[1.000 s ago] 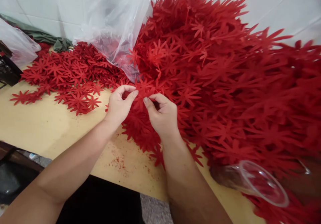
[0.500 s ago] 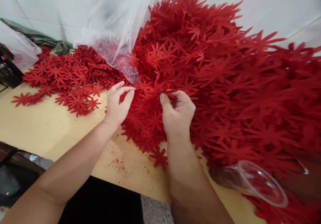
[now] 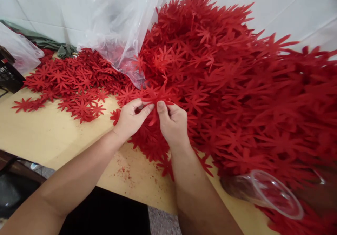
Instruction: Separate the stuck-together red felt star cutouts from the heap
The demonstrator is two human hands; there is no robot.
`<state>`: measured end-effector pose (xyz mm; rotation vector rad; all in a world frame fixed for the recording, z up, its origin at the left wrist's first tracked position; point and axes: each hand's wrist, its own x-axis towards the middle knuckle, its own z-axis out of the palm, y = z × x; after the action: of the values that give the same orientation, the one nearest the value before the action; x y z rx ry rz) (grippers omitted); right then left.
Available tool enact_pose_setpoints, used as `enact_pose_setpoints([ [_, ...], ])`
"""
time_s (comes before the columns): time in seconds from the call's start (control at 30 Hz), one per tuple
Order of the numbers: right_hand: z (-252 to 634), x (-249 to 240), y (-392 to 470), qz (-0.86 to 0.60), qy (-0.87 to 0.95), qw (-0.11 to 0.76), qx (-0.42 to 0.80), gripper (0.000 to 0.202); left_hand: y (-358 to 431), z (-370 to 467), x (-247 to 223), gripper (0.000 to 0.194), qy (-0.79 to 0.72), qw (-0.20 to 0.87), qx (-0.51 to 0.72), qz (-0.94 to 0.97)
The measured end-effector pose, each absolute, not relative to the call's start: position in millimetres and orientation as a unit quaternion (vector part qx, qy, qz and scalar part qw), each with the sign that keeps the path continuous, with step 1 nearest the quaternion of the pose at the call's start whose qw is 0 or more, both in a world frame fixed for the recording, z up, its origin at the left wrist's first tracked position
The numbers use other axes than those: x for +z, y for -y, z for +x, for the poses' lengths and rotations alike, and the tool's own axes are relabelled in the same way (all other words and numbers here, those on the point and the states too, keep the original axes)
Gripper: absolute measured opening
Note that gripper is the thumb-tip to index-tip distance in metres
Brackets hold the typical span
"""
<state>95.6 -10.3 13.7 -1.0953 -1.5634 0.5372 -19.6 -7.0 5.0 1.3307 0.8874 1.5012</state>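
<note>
Between my two hands is a red flower-shaped cutout [image 3: 157, 96] with long narrow petals. My left hand [image 3: 132, 118] pinches its left side between thumb and fingers. On its other side my right hand [image 3: 172, 121] grips it, thumb on top and fingers curled under. The two thumbs almost meet in front of its middle. Behind and below the hands lies a big heap of like red cutouts [image 3: 237, 87], rising against the wall to the right. A smaller pile of these cutouts [image 3: 76, 72] spreads over the table on the left.
A clear plastic bag [image 3: 116, 24] stands against the white wall, its lower end among the cutouts. At the lower right a clear plastic cup [image 3: 276, 196] lies on its side. A black box [image 3: 10, 72] is at the left edge. Red crumbs dot the pale tabletop [image 3: 142, 179].
My left hand has moved right and down and has closed on the cutout. My right hand has come left with it, so both hands are now close together.
</note>
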Motion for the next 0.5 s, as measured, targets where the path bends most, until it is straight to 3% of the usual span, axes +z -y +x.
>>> enact_pose_setpoints([
  [0.23,95,13,9,-0.421,0.684,0.517,0.296,0.032,-7,-35,11,0.011,-0.399,0.499,0.685,0.35],
  [0.5,101,11,1,-0.436,0.618,0.562,0.335,0.036,-3,-28,9,0.012,-0.378,0.501,0.655,0.42],
])
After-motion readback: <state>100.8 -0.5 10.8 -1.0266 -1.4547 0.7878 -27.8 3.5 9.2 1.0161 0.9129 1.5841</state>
